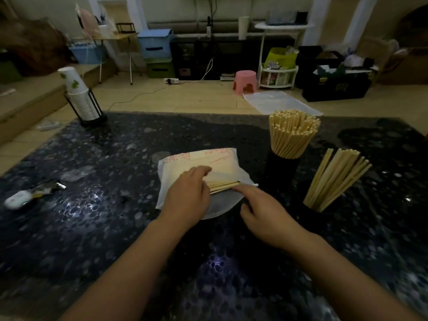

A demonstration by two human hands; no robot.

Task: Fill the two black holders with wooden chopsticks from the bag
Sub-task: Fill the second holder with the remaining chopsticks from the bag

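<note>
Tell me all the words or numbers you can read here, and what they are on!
No text here can be read.
Bag: pink print, too blurred to read.
Black box on the floor: yellow marks, too small to read.
Paper cups: only green leaf shapes, no words.

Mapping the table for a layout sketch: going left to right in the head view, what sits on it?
White case → paper cup stack → chopstick bag → full holder → half-filled holder.
</note>
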